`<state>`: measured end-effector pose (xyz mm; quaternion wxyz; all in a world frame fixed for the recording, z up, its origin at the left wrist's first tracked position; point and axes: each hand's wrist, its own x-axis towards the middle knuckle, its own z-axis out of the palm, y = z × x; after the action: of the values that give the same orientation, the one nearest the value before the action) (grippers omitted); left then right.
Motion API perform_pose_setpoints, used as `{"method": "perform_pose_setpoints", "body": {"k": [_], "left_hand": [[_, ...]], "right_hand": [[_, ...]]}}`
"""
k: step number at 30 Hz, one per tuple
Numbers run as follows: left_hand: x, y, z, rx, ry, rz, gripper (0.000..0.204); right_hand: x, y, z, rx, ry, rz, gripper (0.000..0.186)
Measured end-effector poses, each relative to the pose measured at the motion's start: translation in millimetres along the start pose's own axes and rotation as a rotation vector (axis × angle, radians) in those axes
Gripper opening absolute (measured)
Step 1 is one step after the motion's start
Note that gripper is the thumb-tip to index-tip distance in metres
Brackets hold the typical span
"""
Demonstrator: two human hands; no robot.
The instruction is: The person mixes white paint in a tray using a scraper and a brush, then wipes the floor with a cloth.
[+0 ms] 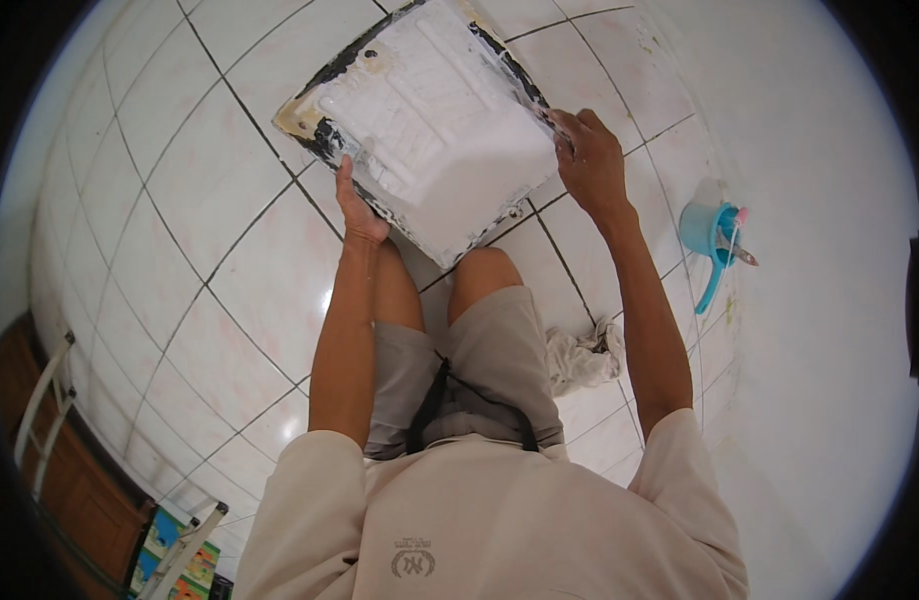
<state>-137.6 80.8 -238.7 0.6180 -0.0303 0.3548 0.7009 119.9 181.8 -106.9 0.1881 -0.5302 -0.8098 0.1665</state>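
A paint tray (449,140) is held tilted above my knees. It is black under a thick coat of white paint, with raised ribs inside and tan and black patches along its edges. My left hand (357,208) grips the tray's left edge, thumb up along the rim and the other fingers hidden beneath. At the opposite edge, my right hand (589,160) is closed on the rim with its fingers curled. Whether a small tool is also in that hand cannot be made out.
On the right, by the white wall (809,300), stands a blue dipper (701,228) with a brush-like tool in it. A crumpled white rag (582,358) lies beside my right thigh on the tiled floor (249,330). Metal ladder legs (44,410) and a brown wooden door (94,510) are at lower left.
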Motion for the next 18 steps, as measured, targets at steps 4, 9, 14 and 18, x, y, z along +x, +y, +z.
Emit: {"method": "perform_pose_setpoints", "body": {"k": [4, 9, 14, 18], "left_hand": [[-1.6, -0.6, 7.2, 0.002, 0.037, 0.037, 0.062], [0.2, 1.5, 4.2, 0.077, -0.020, 0.032, 0.068], [-1.0, 1.7, 6.2, 0.055, -0.003, 0.016, 0.067], [-3.5, 1.2, 3.7, 0.088, 0.054, 0.059, 0.066]], "right_hand": [[18.1, -14.1, -4.2, -0.095, -0.037, -0.072, 0.027], [32.9, -22.3, -6.3, -0.125, -0.061, -0.113, 0.023], [21.2, -8.9, 5.5, -0.163, -0.095, -0.155, 0.023], [-7.9, 3.1, -5.2, -0.095, -0.131, 0.009, 0.026]]}}
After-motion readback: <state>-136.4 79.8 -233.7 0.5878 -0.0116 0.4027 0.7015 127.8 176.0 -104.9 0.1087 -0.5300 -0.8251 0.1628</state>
